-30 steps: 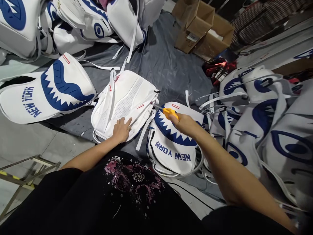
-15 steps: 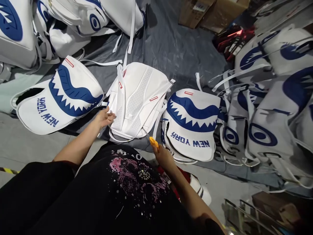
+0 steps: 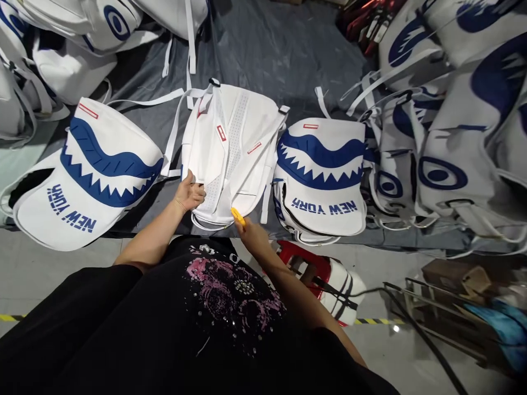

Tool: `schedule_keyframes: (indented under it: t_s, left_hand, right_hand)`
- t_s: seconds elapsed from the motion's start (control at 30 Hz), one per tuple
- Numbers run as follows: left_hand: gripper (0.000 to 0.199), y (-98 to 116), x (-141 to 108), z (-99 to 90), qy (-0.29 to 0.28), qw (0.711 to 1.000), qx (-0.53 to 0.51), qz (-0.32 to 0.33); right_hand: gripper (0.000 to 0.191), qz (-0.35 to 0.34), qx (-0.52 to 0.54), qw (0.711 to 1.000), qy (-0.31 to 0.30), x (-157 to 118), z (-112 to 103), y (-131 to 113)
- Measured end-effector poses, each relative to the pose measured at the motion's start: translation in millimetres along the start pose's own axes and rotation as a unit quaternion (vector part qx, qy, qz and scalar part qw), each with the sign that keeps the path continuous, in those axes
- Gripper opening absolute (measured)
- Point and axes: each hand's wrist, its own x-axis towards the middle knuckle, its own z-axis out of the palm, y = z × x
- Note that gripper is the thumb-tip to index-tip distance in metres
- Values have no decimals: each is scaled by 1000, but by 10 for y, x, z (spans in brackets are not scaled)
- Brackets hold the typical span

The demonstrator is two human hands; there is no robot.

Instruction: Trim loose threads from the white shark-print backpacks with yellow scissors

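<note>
A white backpack lies with its padded back and straps upward, right in front of me. My left hand is at its lower left edge, fingers curled against the fabric and thumb pointing up along the side. Orange-handled thread snips are in my closed right hand, at the backpack's bottom edge near a strap; their tip is hard to make out. On either side lie white cap-shaped bags with blue shark-mouth bands and "NEW YORK" lettering, a left one and a right one.
Piled white bags stand at the far left, and more white bags with eye prints crowd the right. Dark grey cloth covers the table. Below its edge are a red and white bag and a metal rack.
My view has shifted. My left hand has come in against the backpack's lower left edge. My right hand has moved left with the snips, closer along the bottom edge.
</note>
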Motion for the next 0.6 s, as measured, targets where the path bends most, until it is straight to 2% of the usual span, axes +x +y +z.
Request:
schedule_keyframes:
  t_s: [0.17,0.3,0.47,0.6]
  left_hand:
    - [75,88,18,-36,-21,999,-5,-32]
    - [78,97,83,-19,-18,998,1,-60]
    - [83,62,113,88,-27,999,16,-35]
    - [79,28,-58,145,-27,999,25,-10]
  right_hand:
    - [38,159,-3,986,51,-26,78,272]
    - [39,118,-5,987,107,233,142,258]
    - [44,96,-31,984,147,587,179,177]
    - [45,87,-23,984,154,574,134,275]
